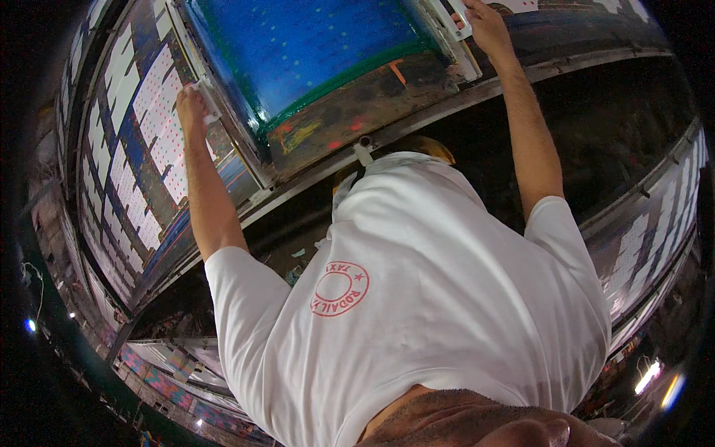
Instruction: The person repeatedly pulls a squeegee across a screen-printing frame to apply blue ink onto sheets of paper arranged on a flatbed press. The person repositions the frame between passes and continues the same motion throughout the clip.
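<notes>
my left hand [192, 112] wrapped round the left white handle [211, 104], my right hand [488, 33] round the right white handle [463, 24]. blue printing screen [320, 56] between them, over stained print table [566, 36]; red-dotted white pieces [158, 97] left.

1. A red print [344, 302] stands on the front of the white T-shirt [447, 298] worn by the person, over the part nearer their left arm.
2. The print is round: two thin circles, one inside the other, with plain white cloth showing through the middle.
3. Red capital letters follow the curve in the band between the circles: a short word along the top, a longer one along the lower right and bottom.
4. A small red star [359, 276] sits in the same band, at the upper right, between the two words.
</notes>
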Demonstrator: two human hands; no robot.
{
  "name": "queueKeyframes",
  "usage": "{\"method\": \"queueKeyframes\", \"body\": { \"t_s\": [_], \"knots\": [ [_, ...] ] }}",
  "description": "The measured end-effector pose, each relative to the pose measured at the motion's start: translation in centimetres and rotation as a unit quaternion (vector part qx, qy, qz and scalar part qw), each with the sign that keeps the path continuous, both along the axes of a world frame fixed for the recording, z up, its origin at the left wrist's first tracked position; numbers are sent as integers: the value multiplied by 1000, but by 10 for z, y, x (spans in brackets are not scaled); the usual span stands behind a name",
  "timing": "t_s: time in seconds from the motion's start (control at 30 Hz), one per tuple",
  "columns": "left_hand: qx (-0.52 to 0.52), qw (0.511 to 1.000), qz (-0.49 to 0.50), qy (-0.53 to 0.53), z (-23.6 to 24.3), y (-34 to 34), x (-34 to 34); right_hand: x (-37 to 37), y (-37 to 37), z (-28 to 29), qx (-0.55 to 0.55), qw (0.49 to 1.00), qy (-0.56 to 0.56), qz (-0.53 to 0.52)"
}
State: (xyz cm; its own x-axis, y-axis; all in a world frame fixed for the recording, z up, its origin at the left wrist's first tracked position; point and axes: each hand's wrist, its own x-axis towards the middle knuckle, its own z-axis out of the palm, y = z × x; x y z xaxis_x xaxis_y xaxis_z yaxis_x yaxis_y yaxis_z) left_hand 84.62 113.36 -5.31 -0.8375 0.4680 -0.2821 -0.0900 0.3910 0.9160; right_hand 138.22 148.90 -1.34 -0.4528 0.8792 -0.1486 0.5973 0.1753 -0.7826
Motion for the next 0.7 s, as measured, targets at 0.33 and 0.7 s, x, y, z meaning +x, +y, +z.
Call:
{"method": "queueKeyframes", "body": {
  "t_s": [0.33,0.7],
  "knots": [
    [-3,1000,-14,-7,-13,-5,-2,8,26,-62,113,993,14,16],
    [-62,993,-7,99,-10,2,12,-14,-85,27,296,934,-7,200]
  ]
}}
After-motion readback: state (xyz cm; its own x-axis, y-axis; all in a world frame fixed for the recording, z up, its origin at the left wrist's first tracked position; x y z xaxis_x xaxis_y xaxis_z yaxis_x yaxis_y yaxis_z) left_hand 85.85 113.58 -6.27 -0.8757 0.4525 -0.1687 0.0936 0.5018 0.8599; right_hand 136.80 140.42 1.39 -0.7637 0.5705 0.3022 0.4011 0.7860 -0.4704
